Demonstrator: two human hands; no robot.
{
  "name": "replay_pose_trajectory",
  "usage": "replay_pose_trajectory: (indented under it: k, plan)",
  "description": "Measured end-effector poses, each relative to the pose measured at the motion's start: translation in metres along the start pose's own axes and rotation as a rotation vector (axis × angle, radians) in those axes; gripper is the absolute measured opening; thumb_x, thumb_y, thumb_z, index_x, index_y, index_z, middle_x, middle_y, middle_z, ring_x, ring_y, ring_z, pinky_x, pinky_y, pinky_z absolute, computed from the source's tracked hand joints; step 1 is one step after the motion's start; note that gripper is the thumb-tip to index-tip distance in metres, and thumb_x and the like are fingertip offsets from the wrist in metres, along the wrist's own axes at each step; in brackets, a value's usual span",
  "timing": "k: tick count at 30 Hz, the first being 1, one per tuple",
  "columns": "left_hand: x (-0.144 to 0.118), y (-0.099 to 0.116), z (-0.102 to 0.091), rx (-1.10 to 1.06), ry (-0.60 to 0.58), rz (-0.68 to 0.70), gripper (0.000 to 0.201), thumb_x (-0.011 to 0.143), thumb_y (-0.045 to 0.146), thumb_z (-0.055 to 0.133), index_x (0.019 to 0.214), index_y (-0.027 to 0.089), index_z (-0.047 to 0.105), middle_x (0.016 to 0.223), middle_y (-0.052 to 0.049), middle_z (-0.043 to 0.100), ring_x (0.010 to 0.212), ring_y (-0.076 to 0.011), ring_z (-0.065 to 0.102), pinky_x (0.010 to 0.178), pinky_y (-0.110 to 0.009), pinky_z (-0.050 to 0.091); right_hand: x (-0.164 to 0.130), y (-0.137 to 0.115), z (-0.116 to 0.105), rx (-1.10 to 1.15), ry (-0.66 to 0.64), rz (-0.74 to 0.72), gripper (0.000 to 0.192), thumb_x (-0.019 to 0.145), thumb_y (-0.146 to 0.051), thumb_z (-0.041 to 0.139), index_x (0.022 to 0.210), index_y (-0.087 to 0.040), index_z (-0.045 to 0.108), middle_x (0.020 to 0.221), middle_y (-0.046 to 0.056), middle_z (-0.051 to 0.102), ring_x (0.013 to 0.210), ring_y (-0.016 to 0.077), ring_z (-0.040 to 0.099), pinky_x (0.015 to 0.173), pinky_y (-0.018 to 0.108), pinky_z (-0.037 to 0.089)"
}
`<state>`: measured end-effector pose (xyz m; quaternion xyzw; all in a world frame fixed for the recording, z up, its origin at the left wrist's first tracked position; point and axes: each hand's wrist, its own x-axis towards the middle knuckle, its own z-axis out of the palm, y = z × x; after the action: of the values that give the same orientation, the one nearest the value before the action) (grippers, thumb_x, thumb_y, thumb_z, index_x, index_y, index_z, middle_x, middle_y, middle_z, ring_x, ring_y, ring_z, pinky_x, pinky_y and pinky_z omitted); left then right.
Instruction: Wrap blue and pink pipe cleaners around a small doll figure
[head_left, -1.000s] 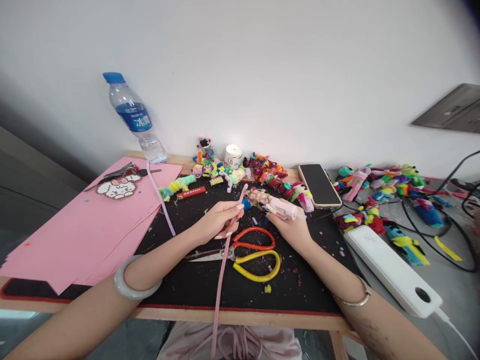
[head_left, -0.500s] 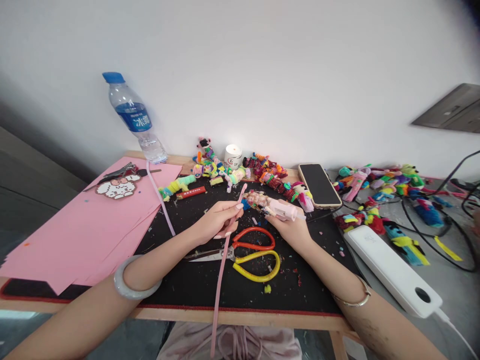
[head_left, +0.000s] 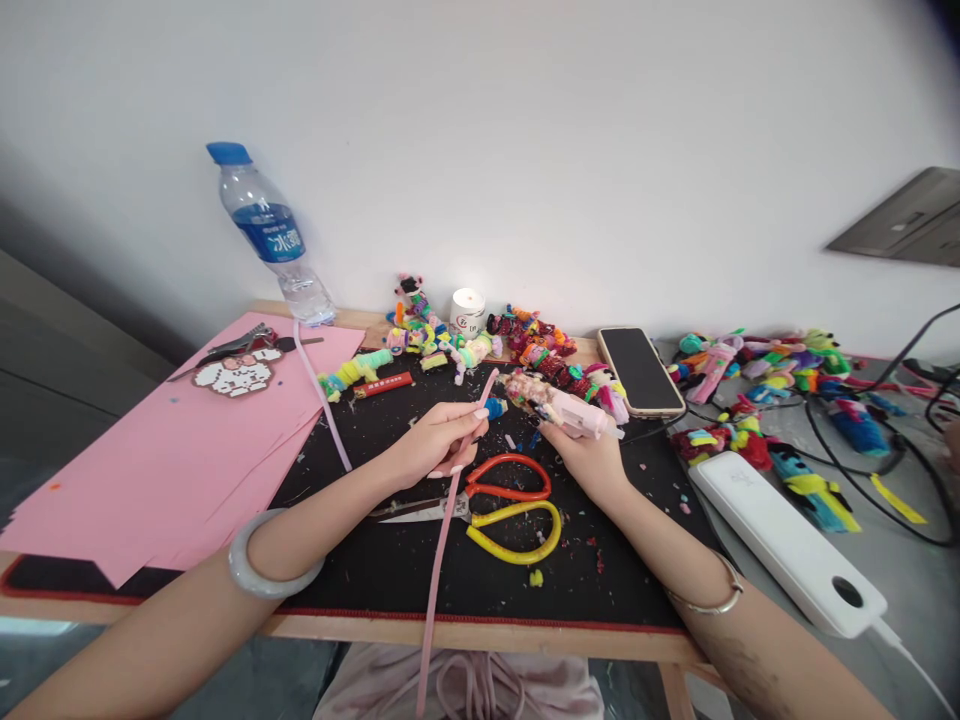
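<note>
Long pale-pink fuzzy pipe cleaner [head_left: 442, 540]: left hand [head_left: 435, 440] pinches it near its upper tip at frame centre. Judged light, soft, bendable; grip near the tip. Long axis near-vertical, tip pointing up-right, tail trailing off the bench [head_left: 375, 630]. Right hand [head_left: 585, 455] is closed round the pink glue gun [head_left: 574, 412].

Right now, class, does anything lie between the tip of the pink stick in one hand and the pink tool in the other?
Nearly nothing: only a small blue fuzzy scrap sits between the pink stick's tip, pinched in the left hand, and the pink glue-gun-like tool gripped in the right hand.
</note>
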<state>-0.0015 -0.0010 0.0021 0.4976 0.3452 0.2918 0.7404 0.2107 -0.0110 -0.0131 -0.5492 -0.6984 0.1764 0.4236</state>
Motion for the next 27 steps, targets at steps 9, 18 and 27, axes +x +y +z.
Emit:
replay_pose_trajectory:
  k: [9, 18, 27]
  plan:
    - [-0.0003, 0.0021, 0.0019, 0.005, 0.020, -0.011, 0.031, 0.085, 0.039, 0.048, 0.064, 0.017, 0.041, 0.034, 0.009, 0.033, 0.026, -0.0030, 0.025, 0.024, -0.010, 0.013, -0.0004, -0.0005, 0.0000, 0.020, -0.006, 0.048, 0.015, 0.075, -0.027, 0.060, 0.084, -0.016, 0.065, 0.080, 0.005, 0.070, 0.075, 0.0220, 0.065, 0.069, 0.031, 0.052]
    - [-0.0004, 0.0002, -0.0005, 0.011, -0.012, 0.008, 0.031, 0.088, 0.038, 0.043, 0.065, 0.017, 0.040, 0.033, 0.008, 0.037, 0.024, -0.0023, 0.021, 0.024, -0.010, 0.011, -0.0001, -0.0004, 0.0003, 0.025, -0.065, 0.029, 0.013, 0.074, -0.027, 0.060, 0.081, -0.017, 0.065, 0.079, 0.005, 0.069, 0.074, 0.0219, 0.065, 0.068, 0.032, 0.052]
    - [0.0002, -0.0015, -0.0022, 0.021, -0.007, 0.019, 0.031, 0.088, 0.039, 0.041, 0.067, 0.017, 0.040, 0.033, 0.007, 0.040, 0.024, -0.0026, 0.020, 0.024, -0.011, 0.011, 0.0019, -0.0031, -0.0014, -0.015, -0.109, -0.039, 0.011, 0.074, -0.027, 0.061, 0.071, -0.017, 0.062, 0.071, 0.004, 0.067, 0.068, 0.0196, 0.063, 0.063, 0.029, 0.051]
